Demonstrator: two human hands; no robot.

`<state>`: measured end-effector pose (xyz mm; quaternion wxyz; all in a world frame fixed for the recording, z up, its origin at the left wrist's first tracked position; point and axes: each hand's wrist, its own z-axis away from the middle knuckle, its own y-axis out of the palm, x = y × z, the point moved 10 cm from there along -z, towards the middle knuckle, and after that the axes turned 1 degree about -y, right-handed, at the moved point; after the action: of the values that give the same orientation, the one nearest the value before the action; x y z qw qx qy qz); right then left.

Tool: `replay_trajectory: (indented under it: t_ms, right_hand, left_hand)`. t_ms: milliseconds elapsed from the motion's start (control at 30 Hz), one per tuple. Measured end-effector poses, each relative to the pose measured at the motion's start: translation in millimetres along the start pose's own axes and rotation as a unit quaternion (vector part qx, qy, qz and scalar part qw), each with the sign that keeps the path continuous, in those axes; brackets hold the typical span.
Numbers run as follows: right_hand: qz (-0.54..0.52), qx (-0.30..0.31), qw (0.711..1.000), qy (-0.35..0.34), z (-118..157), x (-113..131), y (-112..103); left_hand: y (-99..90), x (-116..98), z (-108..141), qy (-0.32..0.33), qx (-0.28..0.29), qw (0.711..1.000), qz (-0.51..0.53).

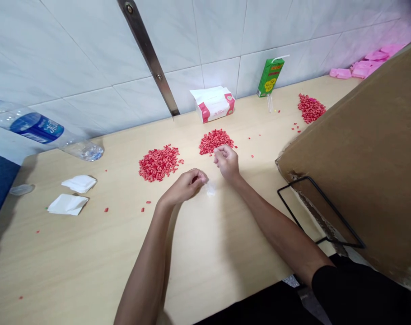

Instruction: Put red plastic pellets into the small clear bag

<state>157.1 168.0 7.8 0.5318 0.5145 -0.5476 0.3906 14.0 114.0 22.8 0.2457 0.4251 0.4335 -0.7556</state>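
Note:
My left hand [188, 184] is closed, thumb and fingertips pinching the edge of a small clear plastic bag [210, 188] that hangs just above or on the tabletop. My right hand [227, 163] has its fingers curled together at the near edge of the middle pile of small red pieces [215, 140]. Whatever lies inside those fingers is hidden. Left of it, beyond my left hand, is a second pile of red pieces [159, 163].
Along the wall stand a tissue pack [216, 104] and a green drink carton [270, 77]. A third red pile [310, 108] lies far right, near a large cardboard box [361, 149] with a black wire frame [341, 216]. At left are a plastic bottle [39, 128] and folded tissues [68, 204].

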Motion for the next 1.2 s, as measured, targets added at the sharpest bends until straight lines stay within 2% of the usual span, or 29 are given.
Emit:
replay_trajectory:
  t_ms: [200,333,433,667,833,1033,1200]
  right_hand:
    - [-0.043,-0.007,0.999,0.014,-2.0,0.6,-3.5]
    - [-0.058,-0.036,0.998,0.009,0.2,5.5,-7.4]
    - [-0.067,-0.035,0.997,0.010,4.6,9.2,-3.3]
    - [-0.128,0.079,0.987,0.064,10.8,2.9,27.2]
    - [-0.136,0.129,0.979,0.077,9.7,-1.1,34.4]
    - [-0.121,0.216,0.964,0.094,11.9,-3.5,44.4]
    - [-0.057,0.253,0.962,0.084,15.4,-5.5,49.8]
  left_hand:
    - [-9.4,-1.5,-3.6,0.055,-0.045,0.993,0.096]
    - [-16.6,6.3,-7.1,0.050,-0.089,0.988,0.117]
    - [-21.0,12.4,-9.4,0.041,-0.119,0.985,0.118]
    - [-31.7,21.1,-9.0,0.039,-0.217,0.953,0.206]
    - [-33.8,26.1,-7.5,0.036,-0.252,0.945,0.205]
    - [-38.5,27.3,-6.8,0.075,-0.297,0.925,0.224]
    - [-39.6,22.7,-1.3,0.112,-0.344,0.896,0.257]
